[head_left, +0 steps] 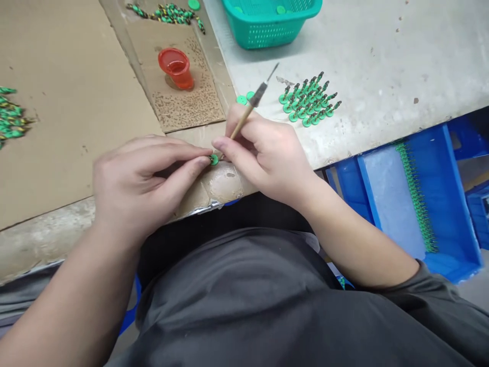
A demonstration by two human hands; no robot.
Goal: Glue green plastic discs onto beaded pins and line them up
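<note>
Near the table's front edge, my left hand [141, 178] pinches a tiny figure with a round green base [214, 160] between thumb and forefinger. Most of the figure is hidden by the fingertips. My right hand [277, 153] grips a thin wooden-handled tool [241, 122] like a pen. A dark wrapping and a thin metal needle form its upper end, pointing up and away. Its lower end reaches down to the green base; whether it touches I cannot tell. Just beyond my right hand lie two loose green discs [241, 100].
Many small figures on green bases [309, 102] stand grouped at right. A red cup [179, 71] sits on speckled cardboard [194, 109]. Behind are loose green-and-black figures [173, 14] and a green basket [267, 35]; more figures [11, 120] lie far left. A blue crate [451, 214] holds a figure row.
</note>
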